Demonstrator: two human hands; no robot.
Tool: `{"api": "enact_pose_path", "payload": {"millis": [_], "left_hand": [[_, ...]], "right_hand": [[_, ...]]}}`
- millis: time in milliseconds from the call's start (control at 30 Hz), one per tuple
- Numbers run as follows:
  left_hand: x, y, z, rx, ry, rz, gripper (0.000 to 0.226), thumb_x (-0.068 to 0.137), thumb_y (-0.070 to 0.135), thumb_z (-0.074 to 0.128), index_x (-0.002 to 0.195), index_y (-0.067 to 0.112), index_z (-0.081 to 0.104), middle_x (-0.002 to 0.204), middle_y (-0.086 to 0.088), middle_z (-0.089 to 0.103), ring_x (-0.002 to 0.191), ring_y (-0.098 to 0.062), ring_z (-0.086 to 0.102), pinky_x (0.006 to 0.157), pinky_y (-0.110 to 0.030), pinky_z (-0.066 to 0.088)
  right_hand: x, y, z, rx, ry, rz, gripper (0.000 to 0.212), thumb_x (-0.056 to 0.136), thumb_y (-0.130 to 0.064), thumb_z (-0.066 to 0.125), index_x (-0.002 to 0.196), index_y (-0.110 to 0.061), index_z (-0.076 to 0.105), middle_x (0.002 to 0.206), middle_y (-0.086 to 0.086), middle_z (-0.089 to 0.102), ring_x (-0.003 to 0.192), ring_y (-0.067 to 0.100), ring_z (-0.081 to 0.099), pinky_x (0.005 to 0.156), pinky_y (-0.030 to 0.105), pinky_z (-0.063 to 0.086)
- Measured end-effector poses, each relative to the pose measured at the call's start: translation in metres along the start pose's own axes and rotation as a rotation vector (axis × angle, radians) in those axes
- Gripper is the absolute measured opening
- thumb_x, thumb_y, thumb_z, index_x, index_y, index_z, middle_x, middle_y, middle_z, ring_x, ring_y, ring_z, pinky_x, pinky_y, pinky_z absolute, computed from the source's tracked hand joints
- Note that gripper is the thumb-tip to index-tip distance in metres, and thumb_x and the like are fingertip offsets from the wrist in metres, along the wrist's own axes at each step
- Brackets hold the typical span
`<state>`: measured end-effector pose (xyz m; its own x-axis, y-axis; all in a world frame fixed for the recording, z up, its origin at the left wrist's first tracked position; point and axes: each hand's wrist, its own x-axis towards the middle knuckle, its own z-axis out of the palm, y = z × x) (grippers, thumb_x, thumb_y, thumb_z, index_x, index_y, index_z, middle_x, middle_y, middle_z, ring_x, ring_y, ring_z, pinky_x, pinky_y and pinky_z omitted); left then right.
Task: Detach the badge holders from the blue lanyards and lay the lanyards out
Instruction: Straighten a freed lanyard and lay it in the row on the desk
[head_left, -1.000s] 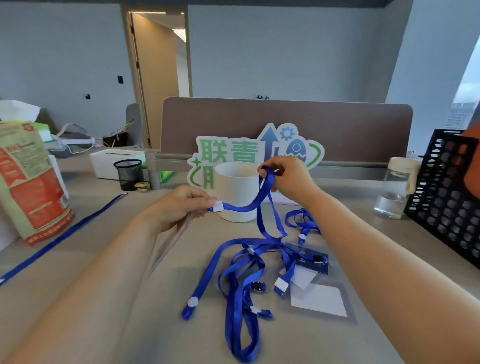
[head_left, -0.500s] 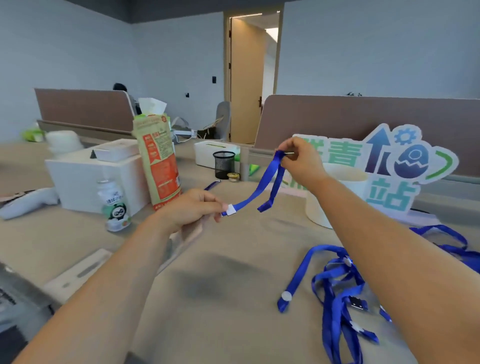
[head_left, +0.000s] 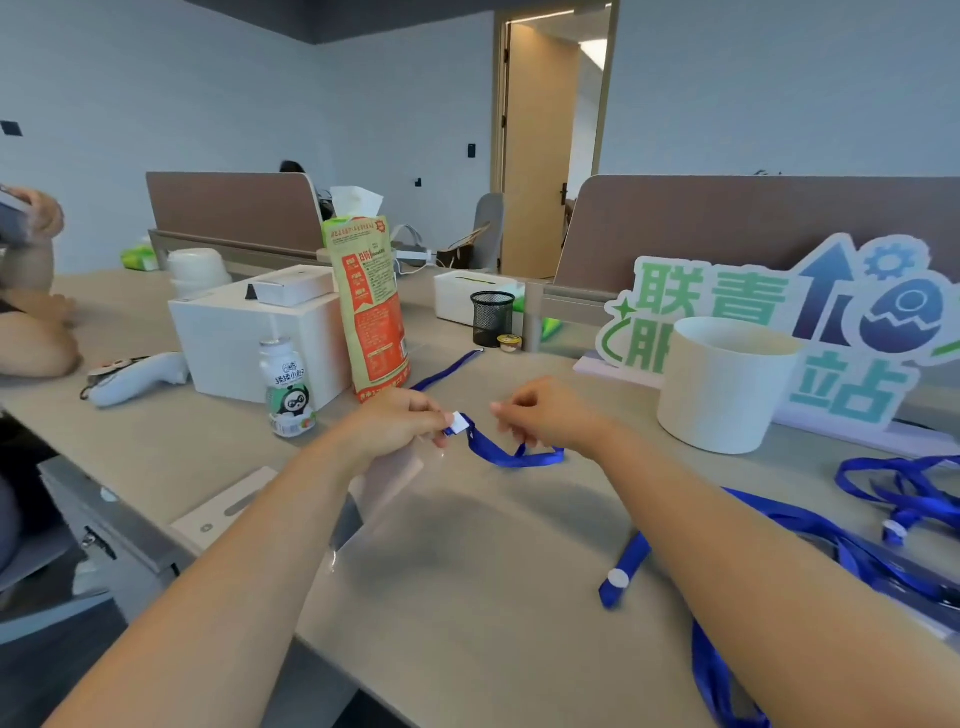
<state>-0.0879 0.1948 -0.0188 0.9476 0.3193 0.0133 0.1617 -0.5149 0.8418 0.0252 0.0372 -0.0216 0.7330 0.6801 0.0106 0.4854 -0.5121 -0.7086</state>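
Note:
My left hand (head_left: 397, 422) pinches the white clip end of a blue lanyard (head_left: 498, 454). A clear badge holder (head_left: 387, 486) hangs below that hand, down over the desk edge. My right hand (head_left: 550, 415) pinches the same lanyard a short way along, and the strap sags onto the desk between both hands. A second blue lanyard (head_left: 448, 368) lies stretched out behind my left hand. A tangled pile of blue lanyards (head_left: 893, 512) with white clips lies at the right, partly hidden by my right forearm.
A white cup (head_left: 722, 387) and a standing sign (head_left: 748, 312) are at the right back. An orange bag (head_left: 370, 317), a small bottle (head_left: 289, 389), a white box (head_left: 234, 332) and a mesh pen cup (head_left: 491, 318) stand to the left. Another person's arm (head_left: 31, 332) rests at the far left.
Both hands have come down from chest height to just above the desk, bringing the lanyard with them. The view has swung left, so the pile sits further right.

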Motion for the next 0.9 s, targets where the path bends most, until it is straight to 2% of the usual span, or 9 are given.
{"api": "enact_pose_path", "payload": {"millis": [33,100,200,300,400,500,667,800,900], "left_hand": [[-0.001,0.0,0.0,-0.005,0.008,0.011,0.016,0.089,0.022,0.058,0.076,0.018,0.066,0.07,0.005,0.066,0.048,0.005,0.049,0.061,-0.018,0.034],[-0.003,-0.002,-0.001,-0.016,0.044,0.035,0.015,0.089,0.021,0.059,0.076,0.018,0.066,0.069,0.003,0.065,0.048,0.006,0.05,0.06,-0.019,0.034],[-0.007,-0.004,-0.004,-0.036,0.098,0.035,0.019,0.087,0.022,0.062,0.069,0.021,0.065,0.064,0.003,0.064,0.054,-0.001,0.05,0.061,-0.021,0.035],[-0.014,-0.005,-0.008,-0.004,0.084,0.006,0.026,0.086,0.025,0.063,0.06,0.018,0.062,0.048,0.011,0.059,0.057,-0.005,0.045,0.059,-0.021,0.033],[-0.02,-0.009,-0.013,0.051,0.052,-0.017,0.031,0.086,0.025,0.063,0.056,0.017,0.059,0.042,0.014,0.055,0.058,-0.005,0.044,0.058,-0.02,0.032],[-0.024,-0.018,-0.021,0.062,0.047,-0.036,0.032,0.085,0.028,0.064,0.055,0.018,0.06,0.049,0.013,0.057,0.061,-0.007,0.046,0.063,-0.022,0.034],[-0.024,-0.032,-0.03,0.033,0.124,-0.041,0.027,0.084,0.031,0.064,0.061,0.015,0.063,0.049,0.012,0.058,0.061,-0.01,0.048,0.069,-0.026,0.038],[-0.027,-0.036,-0.033,0.089,0.101,-0.056,0.029,0.086,0.028,0.063,0.062,0.012,0.06,0.05,0.009,0.053,0.054,-0.007,0.045,0.053,-0.013,0.035],[-0.03,-0.04,-0.038,0.155,0.077,-0.089,0.027,0.087,0.03,0.061,0.07,0.01,0.059,0.056,0.005,0.047,0.053,-0.008,0.041,0.052,-0.019,0.03]], "right_hand": [[-0.003,-0.005,0.003,0.048,-0.12,0.048,0.04,0.096,-0.039,0.044,0.073,-0.012,0.064,0.06,-0.001,0.061,0.047,0.005,0.053,0.049,0.012,0.04],[-0.004,-0.009,0.01,0.182,-0.349,0.162,0.055,0.096,-0.053,0.031,0.081,-0.014,0.068,0.07,-0.001,0.068,0.052,0.005,0.056,0.056,0.019,0.04],[0.0,-0.01,0.024,0.503,-0.448,0.269,0.063,0.092,-0.062,0.028,0.095,-0.013,0.067,0.091,0.002,0.071,0.071,0.009,0.063,0.062,0.019,0.045],[0.005,-0.017,0.039,0.869,-0.292,0.367,0.041,0.088,-0.05,0.052,0.085,-0.012,0.065,0.083,0.002,0.07,0.072,0.01,0.063,0.057,0.018,0.049],[0.011,-0.022,0.05,1.068,-0.155,0.442,0.016,0.085,-0.026,0.065,0.078,-0.012,0.063,0.072,0.002,0.066,0.056,0.006,0.06,0.045,0.015,0.049],[0.014,-0.028,0.057,1.109,-0.136,0.462,0.013,0.083,-0.019,0.068,0.076,-0.009,0.065,0.057,-0.001,0.066,0.04,0.003,0.057,0.043,0.012,0.048],[0.02,-0.038,0.068,1.209,-0.087,0.476,0.015,0.078,-0.015,0.073,0.069,-0.007,0.064,0.045,-0.001,0.059,0.035,0.003,0.052,0.039,0.011,0.046],[0.028,-0.047,0.072,1.22,0.003,0.475,0.014,0.075,-0.011,0.075,0.069,-0.008,0.063,0.049,-0.001,0.061,0.041,0.004,0.054,0.039,0.012,0.047],[0.036,-0.048,0.075,1.157,0.068,0.461,0.014,0.077,-0.013,0.074,0.076,-0.01,0.06,0.064,-0.001,0.059,0.055,0.004,0.053,0.039,0.012,0.047]]}}
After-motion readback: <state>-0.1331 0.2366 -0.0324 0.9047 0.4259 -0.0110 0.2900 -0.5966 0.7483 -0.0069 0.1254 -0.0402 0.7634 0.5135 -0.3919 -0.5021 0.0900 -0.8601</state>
